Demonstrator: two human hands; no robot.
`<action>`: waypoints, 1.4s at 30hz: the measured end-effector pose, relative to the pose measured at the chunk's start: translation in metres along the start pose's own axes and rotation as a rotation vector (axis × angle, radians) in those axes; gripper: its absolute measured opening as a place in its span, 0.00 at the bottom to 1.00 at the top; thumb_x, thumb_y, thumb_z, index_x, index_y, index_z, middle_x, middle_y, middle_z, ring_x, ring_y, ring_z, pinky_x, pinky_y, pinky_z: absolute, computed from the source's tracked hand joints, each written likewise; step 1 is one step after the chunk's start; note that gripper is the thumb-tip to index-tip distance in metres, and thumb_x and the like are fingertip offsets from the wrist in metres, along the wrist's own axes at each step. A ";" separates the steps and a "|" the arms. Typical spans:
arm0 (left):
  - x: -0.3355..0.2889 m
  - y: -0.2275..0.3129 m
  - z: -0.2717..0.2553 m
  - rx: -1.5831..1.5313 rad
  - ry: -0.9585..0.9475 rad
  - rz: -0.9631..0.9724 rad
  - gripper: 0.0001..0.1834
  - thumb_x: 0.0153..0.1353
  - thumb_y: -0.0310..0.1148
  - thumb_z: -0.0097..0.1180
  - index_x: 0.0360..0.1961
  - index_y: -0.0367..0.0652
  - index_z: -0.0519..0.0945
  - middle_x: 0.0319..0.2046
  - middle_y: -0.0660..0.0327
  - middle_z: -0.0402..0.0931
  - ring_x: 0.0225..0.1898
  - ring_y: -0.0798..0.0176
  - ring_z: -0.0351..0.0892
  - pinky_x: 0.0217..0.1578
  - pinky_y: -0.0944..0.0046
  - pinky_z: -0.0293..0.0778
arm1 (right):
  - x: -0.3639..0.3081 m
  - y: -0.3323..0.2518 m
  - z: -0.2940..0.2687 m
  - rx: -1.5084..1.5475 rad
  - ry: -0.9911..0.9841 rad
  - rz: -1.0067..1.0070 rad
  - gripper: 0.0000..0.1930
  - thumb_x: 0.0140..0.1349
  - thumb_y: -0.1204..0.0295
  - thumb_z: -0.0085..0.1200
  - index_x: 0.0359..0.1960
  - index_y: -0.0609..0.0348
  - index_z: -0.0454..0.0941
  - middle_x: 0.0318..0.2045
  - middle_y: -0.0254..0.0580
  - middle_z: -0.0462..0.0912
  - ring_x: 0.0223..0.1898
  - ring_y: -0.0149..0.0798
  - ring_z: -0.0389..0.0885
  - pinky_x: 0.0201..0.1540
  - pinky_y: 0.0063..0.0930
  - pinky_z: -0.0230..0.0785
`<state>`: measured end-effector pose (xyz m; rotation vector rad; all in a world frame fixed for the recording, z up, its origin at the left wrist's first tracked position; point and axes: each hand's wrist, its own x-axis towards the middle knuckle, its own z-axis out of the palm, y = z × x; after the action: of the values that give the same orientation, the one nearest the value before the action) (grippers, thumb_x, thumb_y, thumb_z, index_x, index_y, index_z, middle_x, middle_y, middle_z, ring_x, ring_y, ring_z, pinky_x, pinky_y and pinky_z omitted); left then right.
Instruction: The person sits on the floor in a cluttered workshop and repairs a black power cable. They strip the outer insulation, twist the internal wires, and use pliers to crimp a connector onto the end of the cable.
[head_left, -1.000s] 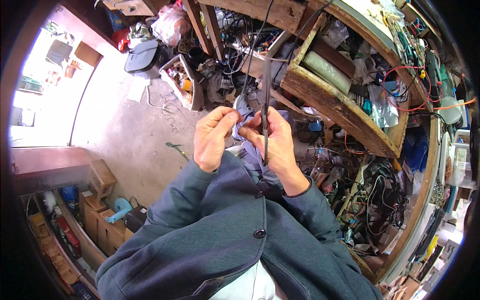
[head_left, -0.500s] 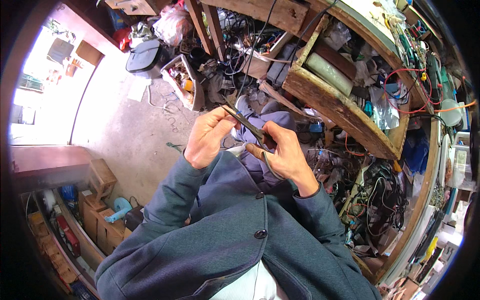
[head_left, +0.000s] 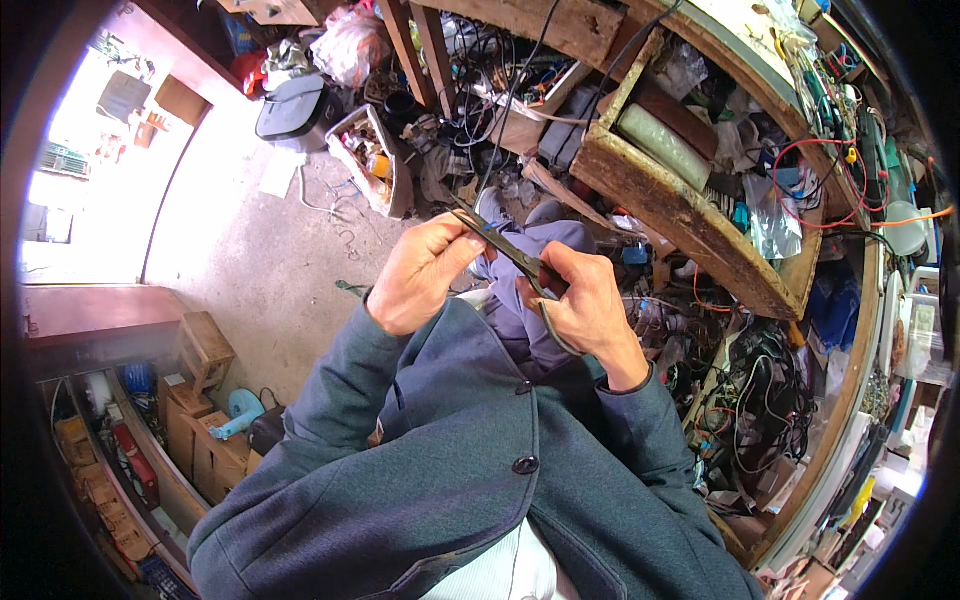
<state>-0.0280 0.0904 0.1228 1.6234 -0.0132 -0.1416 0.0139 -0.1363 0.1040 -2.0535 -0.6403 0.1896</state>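
Observation:
My right hand [head_left: 592,308] is closed around the handles of a pair of dark scissors [head_left: 517,254], whose blades point up and to the left. Thumb and fingers of my left hand [head_left: 422,274] pinch together at the front part of the blades. What they pinch is mostly hidden; a small blue bit shows beside the fingertips. A thin black cable [head_left: 541,38] hangs from above and runs down behind the blade tips; whether it reaches my left fingers I cannot tell. Both hands are held above my lap.
A worn wooden drawer [head_left: 680,220] full of odds and ends juts out at the right, with tangled cables [head_left: 765,425] below it. Ahead on the floor stand a black bin [head_left: 296,112] and a box of scraps [head_left: 398,190]. Cardboard boxes [head_left: 212,455] are at the lower left.
My right hand has shifted slightly to the right, its thumb has moved, and more of the scissors shows between the hands. My left hand keeps its pinch in nearly the same place.

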 end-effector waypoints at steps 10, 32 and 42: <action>-0.003 0.008 0.020 0.401 0.215 0.136 0.20 0.54 0.34 0.79 0.28 0.39 0.76 0.22 0.75 0.63 0.24 0.79 0.56 0.22 0.71 0.53 | 0.000 -0.002 0.001 0.175 -0.052 0.175 0.12 0.48 0.76 0.70 0.26 0.62 0.75 0.18 0.36 0.75 0.21 0.26 0.70 0.24 0.26 0.62; 0.000 -0.016 0.010 0.018 0.375 0.034 0.21 0.66 0.40 0.69 0.29 0.41 0.69 0.23 0.70 0.61 0.28 0.75 0.57 0.26 0.68 0.58 | 0.005 0.003 0.022 0.357 0.048 0.356 0.13 0.55 0.72 0.69 0.26 0.62 0.74 0.19 0.27 0.70 0.25 0.21 0.65 0.27 0.21 0.59; 0.005 -0.025 0.013 -0.218 0.331 0.137 0.10 0.79 0.33 0.47 0.43 0.37 0.76 0.32 0.66 0.72 0.32 0.73 0.70 0.36 0.70 0.69 | -0.002 -0.002 0.036 0.281 -0.134 0.340 0.15 0.61 0.65 0.70 0.31 0.59 0.76 0.22 0.23 0.69 0.24 0.21 0.63 0.26 0.22 0.53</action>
<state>-0.0264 0.0786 0.0971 1.4067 0.1412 0.2251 -0.0017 -0.1098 0.0857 -1.8723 -0.3174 0.5861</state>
